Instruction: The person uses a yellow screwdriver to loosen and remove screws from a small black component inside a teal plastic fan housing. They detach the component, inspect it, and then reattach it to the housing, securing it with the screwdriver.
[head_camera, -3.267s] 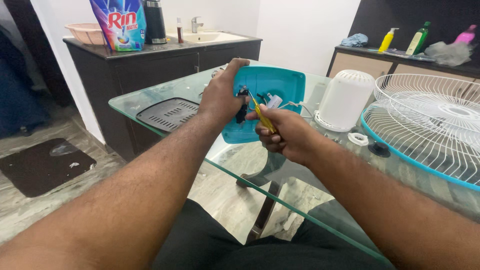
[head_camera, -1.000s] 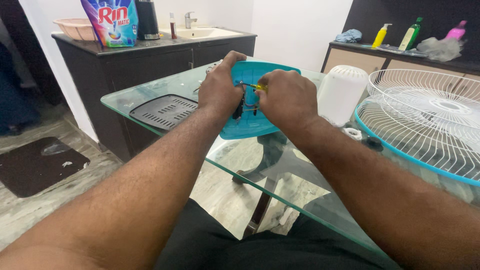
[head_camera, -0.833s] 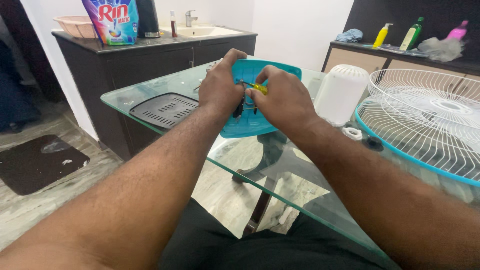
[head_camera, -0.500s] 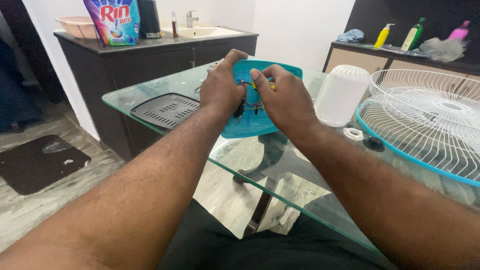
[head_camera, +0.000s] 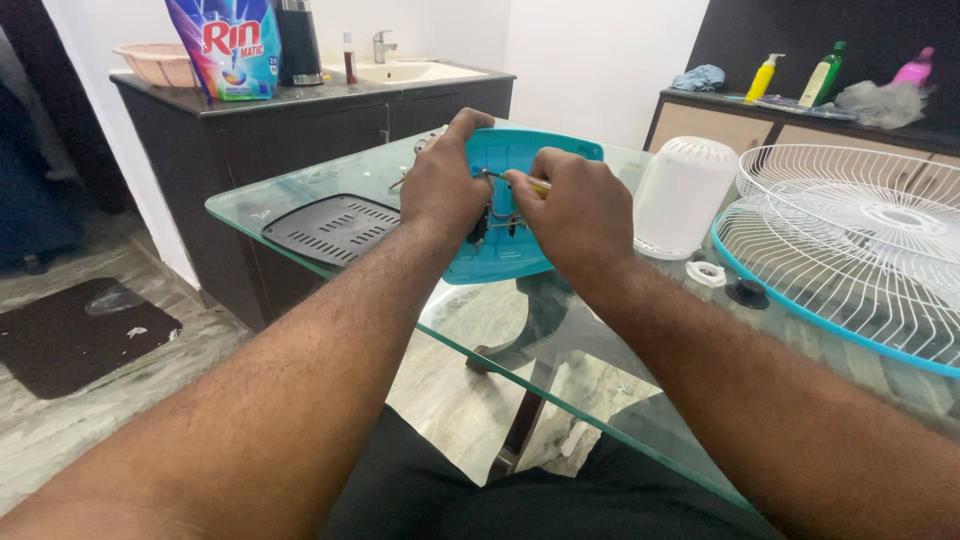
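A teal plastic fan housing (head_camera: 520, 160) stands tilted on the glass table (head_camera: 300, 195). My left hand (head_camera: 445, 190) grips its left edge, fingers curled over the top rim. My right hand (head_camera: 575, 210) is closed around a screwdriver with a yellow handle (head_camera: 538, 186); its metal shaft points left into the housing, where dark parts and wires sit between my two hands. The tip's exact contact point is hidden by my fingers.
A black vented panel (head_camera: 335, 228) lies left on the glass. A white ribbed cover (head_camera: 685, 195), a white ring nut (head_camera: 707, 272), a black knob (head_camera: 747, 293) and a white wire fan guard with a teal rim (head_camera: 860, 250) stand right. A dark counter with a sink lies behind.
My right hand has risen from below the housing to its middle and now holds the screwdriver sideways. The left hand keeps its grip on the housing.
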